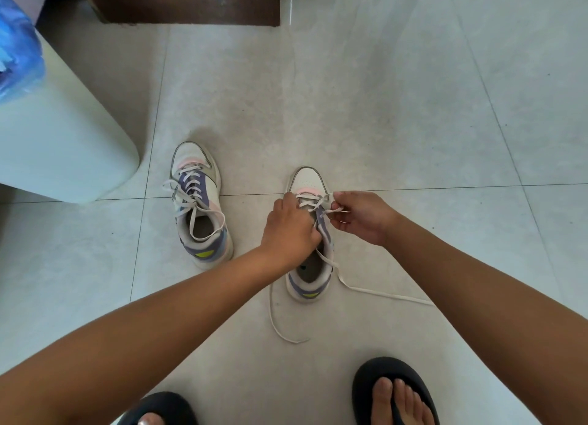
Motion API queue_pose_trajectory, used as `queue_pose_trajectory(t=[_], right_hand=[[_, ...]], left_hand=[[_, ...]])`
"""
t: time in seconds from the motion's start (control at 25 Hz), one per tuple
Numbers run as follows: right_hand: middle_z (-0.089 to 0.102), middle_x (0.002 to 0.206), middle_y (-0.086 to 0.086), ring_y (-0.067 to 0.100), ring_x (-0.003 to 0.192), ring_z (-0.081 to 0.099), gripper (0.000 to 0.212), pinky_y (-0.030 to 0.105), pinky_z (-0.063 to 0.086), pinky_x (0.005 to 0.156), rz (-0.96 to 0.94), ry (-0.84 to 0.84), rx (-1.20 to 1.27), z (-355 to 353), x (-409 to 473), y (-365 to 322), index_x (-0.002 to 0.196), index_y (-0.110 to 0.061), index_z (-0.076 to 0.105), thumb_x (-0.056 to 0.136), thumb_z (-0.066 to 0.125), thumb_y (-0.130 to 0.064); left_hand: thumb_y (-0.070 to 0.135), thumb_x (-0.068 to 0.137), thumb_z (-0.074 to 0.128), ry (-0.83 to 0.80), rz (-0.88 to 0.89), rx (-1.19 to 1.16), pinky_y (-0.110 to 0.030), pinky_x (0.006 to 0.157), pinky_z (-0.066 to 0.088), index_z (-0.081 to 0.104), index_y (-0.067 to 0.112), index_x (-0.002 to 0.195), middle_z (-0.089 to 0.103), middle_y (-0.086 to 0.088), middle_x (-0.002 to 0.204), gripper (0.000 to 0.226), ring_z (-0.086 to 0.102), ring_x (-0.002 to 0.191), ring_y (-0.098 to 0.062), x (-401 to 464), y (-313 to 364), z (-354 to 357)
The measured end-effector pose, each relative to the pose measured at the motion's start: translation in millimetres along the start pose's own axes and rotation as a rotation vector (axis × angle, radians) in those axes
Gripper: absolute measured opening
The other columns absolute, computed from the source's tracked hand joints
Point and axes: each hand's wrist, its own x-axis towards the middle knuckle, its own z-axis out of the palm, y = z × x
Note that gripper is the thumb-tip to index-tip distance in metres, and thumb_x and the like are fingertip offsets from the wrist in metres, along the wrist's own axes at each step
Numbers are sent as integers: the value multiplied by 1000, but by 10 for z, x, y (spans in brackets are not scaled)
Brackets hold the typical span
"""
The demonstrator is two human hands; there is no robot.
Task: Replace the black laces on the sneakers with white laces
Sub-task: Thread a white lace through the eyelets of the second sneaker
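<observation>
Here, going from your left, a pale bin stands on the floor with a blue bag at its top; what lies inside it is hidden. Just beside it sits the left sneaker, already threaded with a white lace whose ends lie loose across the opening, not tied. Further right is the right sneaker, where the work is: by my reading you are part-way through lacing it, with only the lower eyelets near the toe crossed. Your left hand is curled over the tongue and eyelet row, gripping the shoe's upper or the lace there; which of the two I cannot tell. Your right hand pinches the white lace between its fingertips at the right eyelets, while both loose tails trail on the floor by the heel. No black laces are in view. The next move likely calls for feeding the pinched end through the next free eyelet and drawing it snug, keeping both tails even.
</observation>
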Motion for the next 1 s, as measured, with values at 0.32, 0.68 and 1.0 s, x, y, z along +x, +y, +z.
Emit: queue_pose_trajectory(t=[0.32,0.68,1.0], right_hand=[[61,74,2,12,70,58,10,26,42,69,8,-30,-68,7,-55,18,102,-13,58,96,51,-10],[60,71,-4,11,71,55,10,26,46,69,1,-77,-210,3,-160,207,97,-15,65,87,65,-13],[64,71,8,15,63,60,15,23,55,62,-132,87,-466,6,-237,176,81,-1,64,82,72,-13]], left_hand=[[13,94,44,-196,-264,-202,-28,66,40,54,1,106,35,-14,112,19,48,67,-23,-105,-28,-169],[18,90,50,-92,-186,-493,-24,76,37,46,17,71,39,-3,102,19,46,87,-18,-424,-7,-93],[20,92,50,-37,-193,-522,-18,79,32,45,21,74,36,2,106,18,47,100,-14,-424,-27,-55]])
